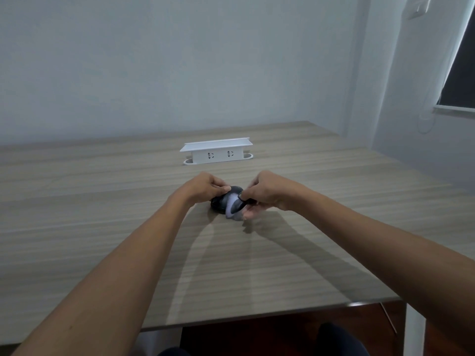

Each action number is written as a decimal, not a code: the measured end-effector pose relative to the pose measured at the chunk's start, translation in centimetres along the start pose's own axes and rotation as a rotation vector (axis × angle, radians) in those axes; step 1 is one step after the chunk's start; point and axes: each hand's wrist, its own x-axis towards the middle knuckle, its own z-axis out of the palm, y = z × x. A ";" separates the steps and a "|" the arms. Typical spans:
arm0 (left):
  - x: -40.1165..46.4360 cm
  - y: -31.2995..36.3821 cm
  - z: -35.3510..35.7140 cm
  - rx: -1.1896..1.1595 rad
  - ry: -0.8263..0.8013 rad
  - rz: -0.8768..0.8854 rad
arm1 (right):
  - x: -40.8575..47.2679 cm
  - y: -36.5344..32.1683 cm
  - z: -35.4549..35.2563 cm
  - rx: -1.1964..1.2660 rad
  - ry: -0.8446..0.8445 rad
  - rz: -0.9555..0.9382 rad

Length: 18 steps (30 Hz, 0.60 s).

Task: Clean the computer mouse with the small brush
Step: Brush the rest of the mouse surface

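Two hands on table [102,201]: left hand [203,187] grips mouse [223,201]; right hand [267,192] grips brush [235,205].

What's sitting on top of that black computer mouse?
The left hand grips its far side; pale bristles of the small brush, held by the right hand, lie across it. The mouse's buttons are covered.

Both bare forearms reach from the lower corners toward frame centre; the left hand [205,187] is curled palm-down, the right hand [264,192] pinched, fingertips blurred.
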 end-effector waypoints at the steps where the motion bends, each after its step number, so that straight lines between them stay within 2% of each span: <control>1: 0.0 0.0 0.0 -0.003 0.002 -0.002 | 0.3 -0.1 -0.3 -0.008 0.035 -0.004; 6: -0.1 0.1 0.0 0.019 0.011 -0.019 | 0.8 -0.4 -1.7 -0.033 0.183 -0.071; 11: -0.2 -0.1 0.0 -0.010 0.011 -0.024 | 0.4 -0.6 -2.0 -0.014 0.083 -0.157; 16: -0.2 -0.4 0.0 -0.028 0.001 -0.032 | 2.1 -1.0 -2.4 -0.068 0.295 -0.255; 18: -0.4 -0.4 0.0 -0.034 -0.005 -0.018 | 2.7 -1.3 -2.0 -0.082 0.317 -0.303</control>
